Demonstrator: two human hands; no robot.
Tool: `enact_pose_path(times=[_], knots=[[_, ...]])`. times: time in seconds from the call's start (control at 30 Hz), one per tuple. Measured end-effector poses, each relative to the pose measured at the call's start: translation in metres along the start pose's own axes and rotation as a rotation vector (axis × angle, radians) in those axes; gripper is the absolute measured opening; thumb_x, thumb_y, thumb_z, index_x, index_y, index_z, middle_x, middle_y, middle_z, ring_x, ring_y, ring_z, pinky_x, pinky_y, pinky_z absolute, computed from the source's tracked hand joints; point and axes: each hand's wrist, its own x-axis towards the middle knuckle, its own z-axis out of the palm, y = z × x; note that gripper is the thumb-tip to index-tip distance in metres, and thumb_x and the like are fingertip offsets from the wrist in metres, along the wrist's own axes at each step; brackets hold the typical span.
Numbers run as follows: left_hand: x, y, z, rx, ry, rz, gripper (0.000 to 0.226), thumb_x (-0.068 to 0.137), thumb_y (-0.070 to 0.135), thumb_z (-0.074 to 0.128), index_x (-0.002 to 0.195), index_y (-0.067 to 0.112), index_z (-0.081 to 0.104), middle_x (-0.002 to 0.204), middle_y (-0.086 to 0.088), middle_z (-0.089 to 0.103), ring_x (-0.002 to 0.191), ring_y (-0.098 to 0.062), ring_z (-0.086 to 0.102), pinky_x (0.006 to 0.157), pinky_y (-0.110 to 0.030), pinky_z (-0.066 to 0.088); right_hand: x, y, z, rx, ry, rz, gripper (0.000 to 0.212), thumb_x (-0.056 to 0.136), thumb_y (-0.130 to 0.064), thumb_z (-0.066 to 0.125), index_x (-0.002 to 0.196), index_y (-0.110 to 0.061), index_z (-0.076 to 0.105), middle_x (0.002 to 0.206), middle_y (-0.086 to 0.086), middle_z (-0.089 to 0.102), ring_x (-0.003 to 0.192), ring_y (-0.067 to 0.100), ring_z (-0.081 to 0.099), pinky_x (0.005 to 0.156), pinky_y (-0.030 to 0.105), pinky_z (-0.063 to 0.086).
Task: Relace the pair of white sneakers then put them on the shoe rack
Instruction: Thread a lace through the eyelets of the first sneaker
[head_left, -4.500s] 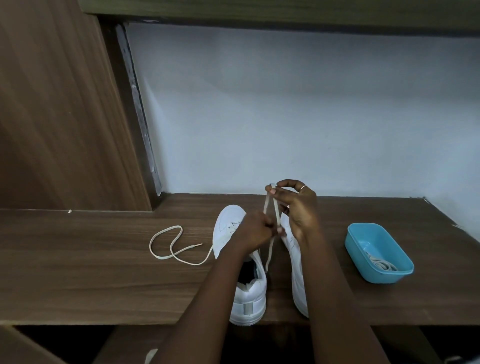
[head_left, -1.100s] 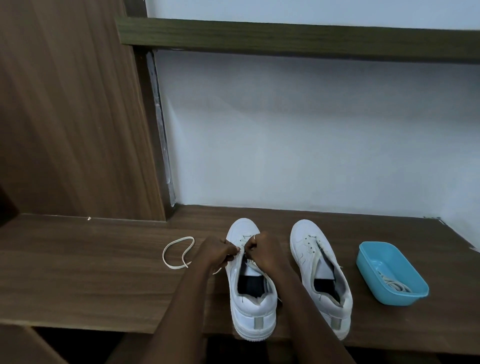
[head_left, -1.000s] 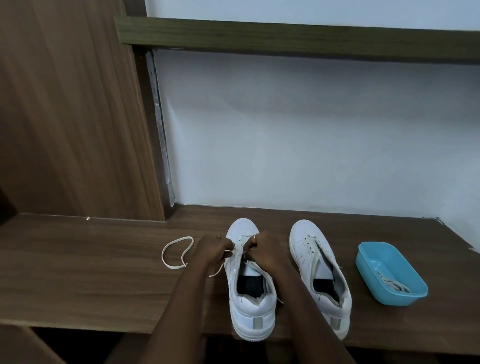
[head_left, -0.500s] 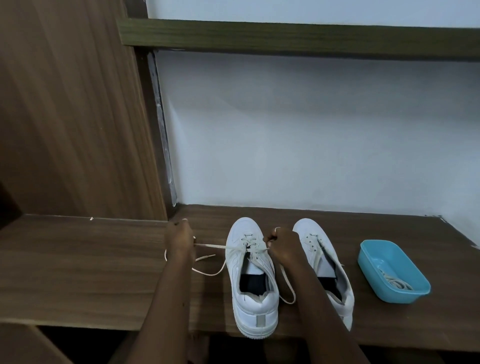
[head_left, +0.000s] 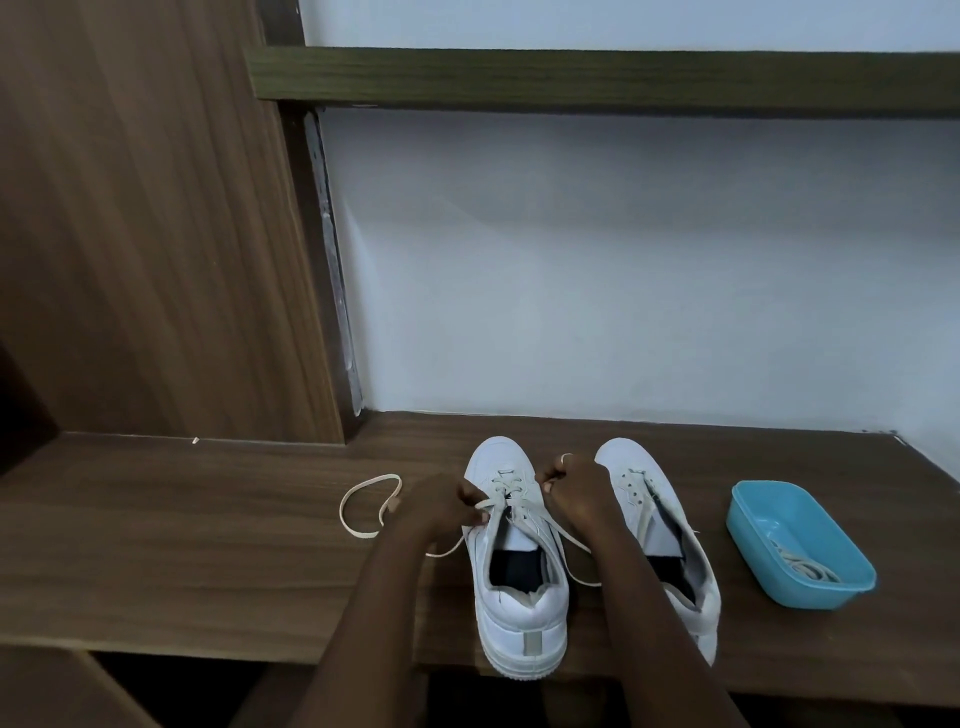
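Observation:
Two white sneakers stand side by side on the wooden shelf (head_left: 208, 561), toes toward the wall. The left sneaker (head_left: 519, 613) has its lace (head_left: 511, 496) threaded through the front eyelets. My left hand (head_left: 441, 506) pinches one end of that lace at the shoe's left side. My right hand (head_left: 576, 491) grips the other end at the shoe's right side. The right sneaker (head_left: 636, 483) sits behind my right forearm, partly hidden. A loose white lace (head_left: 366, 501) lies curled on the shelf to the left.
A blue plastic tub (head_left: 797, 543) with a coiled lace inside sits at the right. The white wall (head_left: 597, 286) closes the back. A wooden side panel (head_left: 145, 234) rises at the left, and a dark shelf board (head_left: 571, 80) runs overhead.
My left hand, stretched out to the left half a second ago with the lace pulled taut, has come back beside the left sneaker. The lace ends hang slacker.

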Motion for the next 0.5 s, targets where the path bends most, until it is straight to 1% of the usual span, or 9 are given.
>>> enact_pose_path(times=[0.07,0.13,0.17,0.27,0.3,0.33,0.37,0.4,0.5], knots=[[0.003,0.002,0.002,-0.039,0.064,-0.023,0.016,0.081,0.023,0.071,0.096,0.02,0.075,0.094,0.001,0.073,0.082,-0.007,0.058,0.062,-0.015,0.038,0.0,-0.001,0.001,0.007,-0.005,0.0,0.028,0.086,0.005,0.042,0.093,-0.005,0.067,0.101,0.003,0.065,0.087,0.015,0.054,0.071,0.018,0.036],[0.004,0.002,0.0,-0.103,0.139,-0.084,0.003,0.076,0.025,0.076,0.074,0.027,0.074,0.077,0.009,0.071,0.081,-0.01,0.062,0.074,-0.025,0.046,0.0,0.0,0.0,0.001,-0.007,0.001,0.027,0.086,0.004,0.043,0.096,-0.003,0.067,0.097,0.002,0.064,0.087,0.015,0.054,0.072,0.018,0.036],[0.004,0.002,-0.002,-0.098,0.168,-0.113,0.009,0.074,0.025,0.077,0.068,0.028,0.072,0.07,0.012,0.067,0.081,-0.012,0.063,0.076,-0.027,0.047,0.0,0.001,-0.001,-0.002,-0.009,0.008,0.026,0.086,0.004,0.044,0.097,-0.003,0.067,0.094,0.001,0.062,0.085,0.014,0.053,0.071,0.018,0.036],[0.0,0.004,-0.009,-0.013,0.292,-0.202,0.003,0.079,0.022,0.068,0.077,0.023,0.071,0.076,0.007,0.063,0.081,-0.013,0.059,0.062,-0.022,0.04,0.001,0.001,-0.004,-0.017,0.003,0.03,0.024,0.086,0.004,0.046,0.096,-0.004,0.067,0.091,0.002,0.062,0.083,0.014,0.053,0.069,0.018,0.034],[-0.003,0.004,-0.012,0.016,0.355,-0.262,0.006,0.08,0.022,0.065,0.079,0.021,0.07,0.081,0.005,0.063,0.083,-0.015,0.057,0.064,-0.021,0.042,0.001,0.001,-0.005,-0.007,0.014,0.036,0.024,0.086,0.004,0.046,0.095,-0.003,0.067,0.094,0.005,0.065,0.086,0.017,0.055,0.07,0.018,0.034],[-0.005,0.003,-0.014,0.02,0.449,-0.321,0.007,0.08,0.024,0.062,0.078,0.02,0.068,0.086,0.002,0.064,0.087,-0.018,0.058,0.074,-0.024,0.044,0.001,0.001,-0.006,0.001,0.024,0.04,0.024,0.085,0.005,0.047,0.093,-0.003,0.068,0.097,0.007,0.067,0.091,0.02,0.058,0.071,0.019,0.035],[-0.006,-0.001,-0.016,-0.005,0.546,-0.385,0.008,0.079,0.026,0.062,0.077,0.02,0.066,0.093,-0.001,0.066,0.093,-0.023,0.059,0.088,-0.031,0.045,0.001,0.001,-0.007,0.002,0.029,0.045,0.023,0.085,0.004,0.047,0.09,-0.005,0.068,0.098,0.008,0.067,0.095,0.021,0.059,0.072,0.019,0.035],[-0.006,-0.006,-0.018,-0.037,0.634,-0.444,0.01,0.08,0.026,0.061,0.078,0.018,0.065,0.097,-0.005,0.067,0.098,-0.028,0.06,0.094,-0.038,0.042,0.001,0.002,-0.007,-0.005,0.029,0.049,0.022,0.085,0.003,0.048,0.086,-0.008,0.067,0.099,0.008,0.068,0.096,0.022,0.059,0.073,0.02,0.036],[-0.007,-0.023,-0.026,-0.077,0.838,-0.543,0.023,0.085,0.024,0.055,0.089,0.008,0.072,0.093,-0.013,0.068,0.099,-0.035,0.058,0.091,-0.038,0.041,0.0,0.004,-0.009,-0.004,0.029,0.063,0.024,0.084,0.001,0.048,0.071,-0.017,0.058,0.097,0.009,0.068,0.088,0.02,0.057,0.072,0.022,0.038]])
